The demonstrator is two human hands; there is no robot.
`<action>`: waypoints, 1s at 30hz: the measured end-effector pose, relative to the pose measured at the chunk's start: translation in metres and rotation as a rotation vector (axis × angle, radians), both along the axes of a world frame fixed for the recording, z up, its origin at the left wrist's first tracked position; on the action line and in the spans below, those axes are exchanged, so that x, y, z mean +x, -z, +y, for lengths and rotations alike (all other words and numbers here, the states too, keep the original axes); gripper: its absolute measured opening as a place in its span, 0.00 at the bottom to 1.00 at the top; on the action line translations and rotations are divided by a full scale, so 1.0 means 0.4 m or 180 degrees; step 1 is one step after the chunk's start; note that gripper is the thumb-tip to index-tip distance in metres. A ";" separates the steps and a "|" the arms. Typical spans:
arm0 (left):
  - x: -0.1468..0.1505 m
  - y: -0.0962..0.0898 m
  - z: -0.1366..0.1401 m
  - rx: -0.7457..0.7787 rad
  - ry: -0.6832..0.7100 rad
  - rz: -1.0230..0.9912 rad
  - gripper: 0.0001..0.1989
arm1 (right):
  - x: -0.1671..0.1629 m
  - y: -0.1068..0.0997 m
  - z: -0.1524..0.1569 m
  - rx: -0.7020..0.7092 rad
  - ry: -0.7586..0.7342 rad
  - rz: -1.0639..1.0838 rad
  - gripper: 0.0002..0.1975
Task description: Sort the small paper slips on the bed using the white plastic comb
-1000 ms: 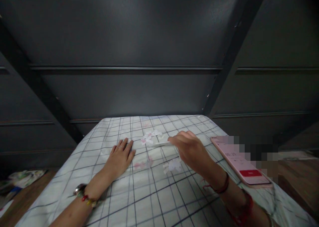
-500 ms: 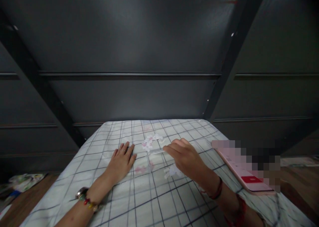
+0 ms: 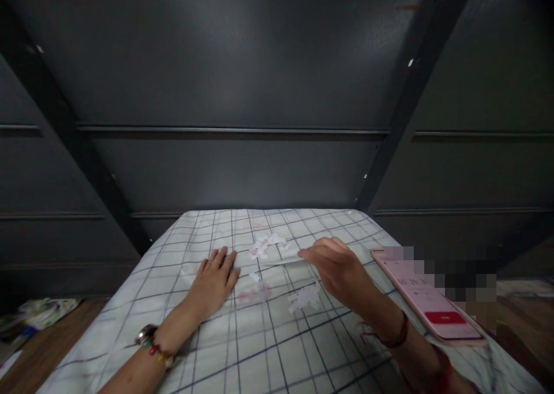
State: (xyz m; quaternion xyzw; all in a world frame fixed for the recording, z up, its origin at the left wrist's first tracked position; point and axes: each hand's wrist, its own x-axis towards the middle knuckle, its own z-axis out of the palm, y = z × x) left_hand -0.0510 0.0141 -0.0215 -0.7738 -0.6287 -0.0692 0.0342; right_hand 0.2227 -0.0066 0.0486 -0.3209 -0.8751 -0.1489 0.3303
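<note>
My left hand (image 3: pixel 214 281) lies flat on the checked cloth (image 3: pixel 242 348) with its fingers spread, holding nothing. My right hand (image 3: pixel 335 264) is closed in a pinch around the end of a thin whitish tool (image 3: pixel 283 261), which points left and is too blurred to name exactly. Just beyond the tool lies a small heap of white scraps with pink marks (image 3: pixel 262 247). Another patch of white scraps (image 3: pixel 305 297) rests nearer to me, left of my right wrist. Between the hands, a small white piece (image 3: pixel 255 277) sits beside a pinkish patch (image 3: pixel 249 295).
A pink phone (image 3: pixel 433 301) lies at the right edge of the cloth, partly covered by blurred blocks. Dark panels (image 3: pixel 234 169) rise directly behind the far edge. On the floor at left is a green-and-white packet (image 3: pixel 47 313).
My right hand has moved to the right with the thin tool, uncovering more of the nearer scraps. A small white piece now shows near the pinkish patch. My left hand stays flat.
</note>
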 end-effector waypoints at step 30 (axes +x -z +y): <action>0.000 -0.006 -0.002 -0.0053 0.0054 0.0118 0.25 | 0.046 0.046 0.067 0.0665 0.1049 -0.0014 0.15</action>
